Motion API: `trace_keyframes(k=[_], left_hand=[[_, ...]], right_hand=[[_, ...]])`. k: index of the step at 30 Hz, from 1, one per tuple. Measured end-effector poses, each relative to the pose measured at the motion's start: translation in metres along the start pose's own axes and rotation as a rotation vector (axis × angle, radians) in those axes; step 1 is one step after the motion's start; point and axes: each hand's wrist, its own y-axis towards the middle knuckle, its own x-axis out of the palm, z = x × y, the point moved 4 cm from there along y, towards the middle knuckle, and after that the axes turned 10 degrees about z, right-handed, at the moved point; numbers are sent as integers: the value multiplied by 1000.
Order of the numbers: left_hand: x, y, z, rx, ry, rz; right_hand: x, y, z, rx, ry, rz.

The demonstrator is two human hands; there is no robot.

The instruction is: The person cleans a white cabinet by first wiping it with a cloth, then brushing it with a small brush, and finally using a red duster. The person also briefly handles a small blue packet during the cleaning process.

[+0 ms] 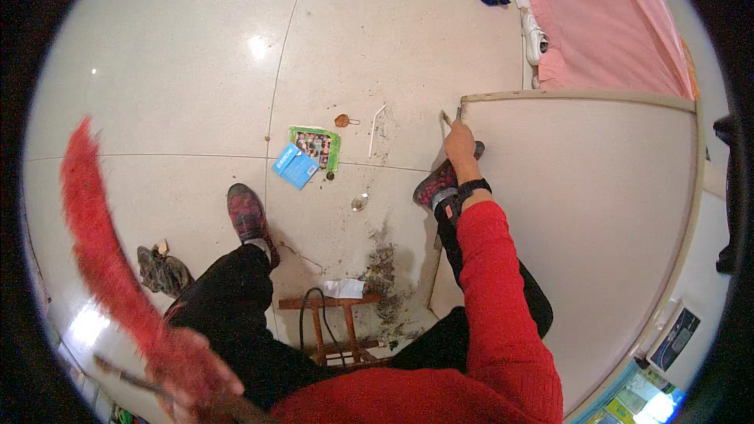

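Note:
At the lower left, my left hand (197, 368) grips a long red bristly brush or duster (97, 218), which curves up across the left side. A dark stick (126, 378) juts out past the same hand; whether it belongs to the brush I cannot tell. My right hand (460, 144), with a black band on the wrist, is closed around a small thin tool (446, 119) whose tan tip shows above the fingers. It is beside the corner of a pale panel (580, 200), over my right shoe (439, 182).
Dark debris (383, 259) is scattered on the tiles. A blue packet (294, 166) overlaps a green packet (331, 140), near a white straw (377, 129). Behind stand a wooden stool (353, 304) and a dark plastic bag (162, 271). A pink cloth (601, 23) hangs by a white shoe (533, 40).

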Motion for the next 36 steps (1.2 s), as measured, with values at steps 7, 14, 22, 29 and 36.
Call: trace_keyframes(k=[7,14,22,29,36], left_hand=[[-73,43,-13,-479,-288,-449],[-39,57,2,-522,-177,-591],[-16,45,7,-471,-99,-499],[-27,64,-1,-577,-173,-663],[-3,44,6,-511,-257,-257]], right_hand=[[36,-104,-71,-535,-121,-456],[-1,-29,-48,-417,213,-211],[48,-78,-75,-585,-131,-269],[4,-43,-74,-551,224,-249],[19,83,-46,-197,-122,-11]])
